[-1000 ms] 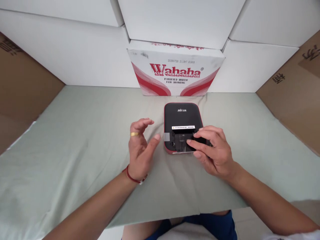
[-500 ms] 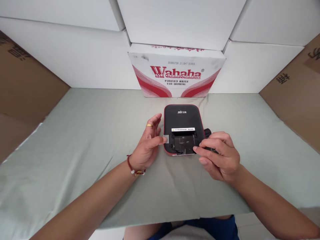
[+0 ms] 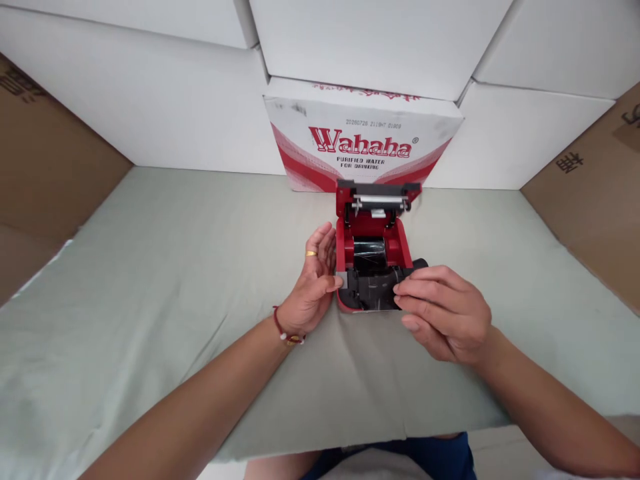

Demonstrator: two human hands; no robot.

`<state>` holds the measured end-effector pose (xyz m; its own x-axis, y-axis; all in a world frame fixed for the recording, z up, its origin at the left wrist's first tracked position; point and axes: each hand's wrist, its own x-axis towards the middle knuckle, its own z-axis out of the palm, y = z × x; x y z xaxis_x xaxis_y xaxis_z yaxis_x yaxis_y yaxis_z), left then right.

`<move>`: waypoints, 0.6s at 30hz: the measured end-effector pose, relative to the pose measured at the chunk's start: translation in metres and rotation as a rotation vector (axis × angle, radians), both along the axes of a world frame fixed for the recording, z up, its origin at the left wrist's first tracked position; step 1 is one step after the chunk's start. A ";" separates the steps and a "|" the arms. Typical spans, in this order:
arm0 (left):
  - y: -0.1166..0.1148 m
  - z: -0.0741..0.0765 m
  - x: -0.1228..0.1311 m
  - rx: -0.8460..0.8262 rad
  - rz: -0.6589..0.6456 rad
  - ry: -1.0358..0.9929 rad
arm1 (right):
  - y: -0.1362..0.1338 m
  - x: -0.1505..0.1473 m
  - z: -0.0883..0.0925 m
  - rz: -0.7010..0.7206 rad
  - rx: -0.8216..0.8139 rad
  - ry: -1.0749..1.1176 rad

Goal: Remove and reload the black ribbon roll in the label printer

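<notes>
On my far left a brown box (image 3: 50,160) is standing at the end of the cloth-covered bench (image 3: 175,267), and nearer the middle I am keeping my left hand (image 3: 315,283) half open at the side of a red and black device (image 3: 341,243): the thumb is resting on a grey tab (image 3: 342,279) at the front left corner while the fingers are lying along the left wall, not wrapping round it. The device is sitting flat near the middle of the bench, just in front of a Wahaha carton (image 3: 365,143). Judging progress, I am counting the opening as done, since the lid (image 3: 379,188) is standing up at the back, its silvery roller (image 3: 381,199) facing me, and a glossy dark roll (image 3: 369,248) is showing in the red compartment. A dark film strip (image 3: 376,292) is lying across the front panel, so from here I am reading the strip as not yet tucked away or taken off, and the lid as not yet closed. To the right I am holding my right hand (image 3: 447,313) half curled, fingertips touching the strip's right edge; the thumb is showing apart from them, and I am failing to tell whether anything is being pinched. Farthest right, another cardboard box (image 3: 595,193) is closing off the bench.
</notes>
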<state>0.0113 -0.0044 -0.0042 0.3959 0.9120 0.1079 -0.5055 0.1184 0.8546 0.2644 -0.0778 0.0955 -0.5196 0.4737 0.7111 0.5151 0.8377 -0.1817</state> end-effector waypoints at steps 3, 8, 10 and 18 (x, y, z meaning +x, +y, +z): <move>0.000 -0.005 0.005 0.053 0.032 -0.003 | 0.016 -0.009 0.026 -0.123 -0.218 0.018; -0.001 -0.007 0.009 0.076 0.059 0.010 | 0.066 -0.041 0.061 -0.555 -0.653 -0.576; 0.000 -0.006 0.010 0.079 0.064 0.019 | 0.085 -0.056 0.063 -0.630 -0.740 -0.830; 0.001 -0.004 0.012 0.076 0.062 0.016 | 0.102 -0.070 0.055 -0.646 -0.786 -0.957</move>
